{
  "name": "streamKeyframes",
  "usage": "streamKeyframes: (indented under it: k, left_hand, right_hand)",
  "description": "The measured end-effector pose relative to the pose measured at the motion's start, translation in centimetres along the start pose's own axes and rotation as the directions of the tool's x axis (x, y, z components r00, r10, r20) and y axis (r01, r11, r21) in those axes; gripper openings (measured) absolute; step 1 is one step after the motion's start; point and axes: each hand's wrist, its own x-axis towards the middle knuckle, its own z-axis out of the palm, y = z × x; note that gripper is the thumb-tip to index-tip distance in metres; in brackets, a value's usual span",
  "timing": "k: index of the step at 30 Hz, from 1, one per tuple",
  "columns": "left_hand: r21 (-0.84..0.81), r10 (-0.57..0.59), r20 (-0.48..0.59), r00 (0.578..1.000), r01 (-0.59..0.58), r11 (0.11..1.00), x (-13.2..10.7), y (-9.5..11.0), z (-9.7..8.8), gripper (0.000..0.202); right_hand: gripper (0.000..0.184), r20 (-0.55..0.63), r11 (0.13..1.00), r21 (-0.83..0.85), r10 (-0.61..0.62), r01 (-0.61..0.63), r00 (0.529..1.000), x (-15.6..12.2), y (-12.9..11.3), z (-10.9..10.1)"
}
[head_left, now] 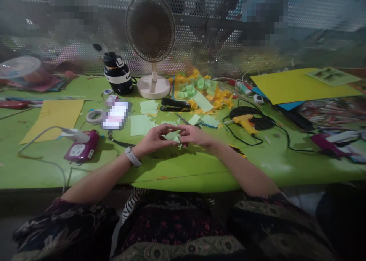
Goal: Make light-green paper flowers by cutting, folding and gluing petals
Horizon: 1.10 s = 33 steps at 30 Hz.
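My left hand (154, 140), with a pale band on its wrist, pinches a small folded piece of light green paper (173, 136) from the left. From the right, the fingers of my right hand (193, 135) close on the same piece. Just beyond them lie a pair of scissors (184, 119), partly hidden, and flat light green paper sheets (140, 124). A black stapler (175, 105) rests farther back. Behind it is a heap of crumpled green paper pieces (190, 90) and orange ones (225, 99).
A desk fan (154, 86) and a dark jug (118, 78) stand at the back. Left are a phone (116, 116), tape roll (94, 116), purple power socket (82, 148) and orange sheet (58, 116). A yellow glue gun (246, 123) with a looping cord lies right, near yellow card (286, 86).
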Motion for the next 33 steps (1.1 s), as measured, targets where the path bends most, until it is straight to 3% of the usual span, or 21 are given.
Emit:
streamKeyframes:
  k: [4, 9, 12, 22, 29, 33]
  left_hand:
    - [0.012, 0.012, -0.006, 1.0, -0.012, 1.0, 0.1, -0.1, -0.1, 0.043]
    - [0.033, 0.012, -0.009, 1.0, -0.012, 0.999, 0.0, 0.0, 0.0, 0.054]
    - [0.042, 0.012, -0.024, 1.0, -0.011, 0.999, 0.0, 0.1, 0.0, 0.047]
    - [-0.045, -0.075, -0.065, 0.995, 0.072, 0.996, 0.1, -0.2, 0.0, 0.05]
    - [-0.084, -0.168, -0.061, 0.984, 0.163, 0.983, 0.1, -0.3, 0.0, 0.053]
    - [-0.069, -0.15, -0.049, 0.988, 0.146, 0.987, 0.1, -0.4, 0.0, 0.051]
  right_hand:
    - [0.052, -0.013, 1.0, 0.008, 0.018, -0.017, 1.0, 0.1, 0.2, 0.0]
    - [0.048, -0.045, 1.0, 0.001, 0.009, -0.009, 0.999, 0.1, 0.1, 0.4]
    - [0.051, -0.052, 1.0, 0.002, 0.011, -0.011, 0.999, 0.2, 0.1, 0.5]
    - [0.039, -0.063, 0.997, 0.08, -0.017, 0.022, 0.998, -0.1, -0.3, 0.5]
    - [0.041, -0.12, 0.994, -0.094, -0.069, 0.058, 0.99, 0.1, 0.2, 1.1]
    - [0.031, -0.157, 0.995, -0.083, -0.071, 0.059, 0.985, 0.0, 0.2, 1.7]
